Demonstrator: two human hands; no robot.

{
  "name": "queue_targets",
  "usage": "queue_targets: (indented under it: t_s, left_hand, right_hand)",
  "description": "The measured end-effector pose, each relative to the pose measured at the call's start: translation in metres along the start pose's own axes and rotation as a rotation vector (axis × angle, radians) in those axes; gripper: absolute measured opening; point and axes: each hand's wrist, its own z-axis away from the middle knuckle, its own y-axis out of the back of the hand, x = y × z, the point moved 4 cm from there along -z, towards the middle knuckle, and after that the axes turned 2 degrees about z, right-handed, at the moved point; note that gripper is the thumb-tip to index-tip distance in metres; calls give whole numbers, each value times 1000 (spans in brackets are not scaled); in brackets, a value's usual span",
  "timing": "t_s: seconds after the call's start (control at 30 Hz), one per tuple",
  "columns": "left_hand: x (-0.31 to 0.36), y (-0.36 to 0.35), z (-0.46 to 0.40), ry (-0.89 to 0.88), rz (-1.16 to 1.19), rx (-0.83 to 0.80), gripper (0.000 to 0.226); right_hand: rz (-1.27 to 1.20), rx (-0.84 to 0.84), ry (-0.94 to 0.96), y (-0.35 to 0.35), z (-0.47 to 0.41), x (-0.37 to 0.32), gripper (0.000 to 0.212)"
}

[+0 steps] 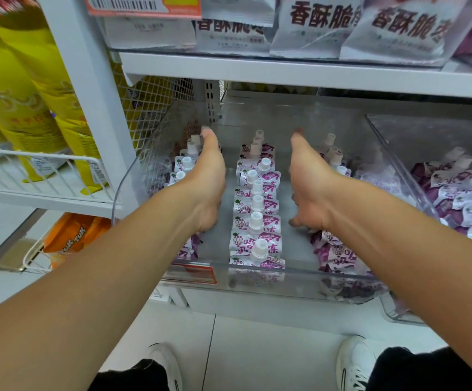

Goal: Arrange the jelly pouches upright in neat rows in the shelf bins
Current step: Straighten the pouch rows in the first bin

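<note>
- While both hands sit flat and spread inside the clear bin [257, 273], the main risk, as I judge it, is a domino fall: the centre row of pouches [257, 204] stands unsupported with bare floor either side.
- Left hand [206, 187]: open, palm inward, holding nothing, pressed against the left row [185, 165]. A hard inward sweep could tip those spouts.
- Right hand [311, 182]: open, empty, edge resting by the right row [333, 156].
- Front pouches [339, 255] of that row slump below the right wrist, outside either hand.
- Neighbouring bin's pouches [460, 193] lie jumbled.
</note>
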Motion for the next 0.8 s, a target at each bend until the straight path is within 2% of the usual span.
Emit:
queue_targets:
  t_s: [0.1, 0.17, 0.37, 0.43, 0.5, 0.57, 0.67, 0.8]
  left_hand:
    - [1, -9, -16, -7, 41, -64, 108]
    - [1, -10, -26, -27, 46, -87, 116]
    - [1, -6, -46, -35, -8, -23, 128]
    - [3, -7, -47, -68, -59, 81, 107]
    - [7, -6, -46, -132, -139, 215, 71]
    - [8, -6, -47, -163, -141, 289, 52]
    - [10, -7, -53, -176, -149, 306, 44]
    - [12, -8, -56, -194, -231, 355, 50]
  right_hand:
    - [-11, -66, -75, -2, -15, 4, 93]
    - [-7, -98, -58, -3, -16, 5, 91]
    - [86, -43, -11, -2, -30, 7, 83]
    - [155, 28, 22, -1, -38, 4, 77]
    - [231, 130, 73, 5, -42, 0, 66]
    - [264, 219, 121, 10, -46, -4, 52]
    - [258, 278, 150, 15, -60, -4, 41]
    - [434, 356, 215, 20, -75, -10, 39]
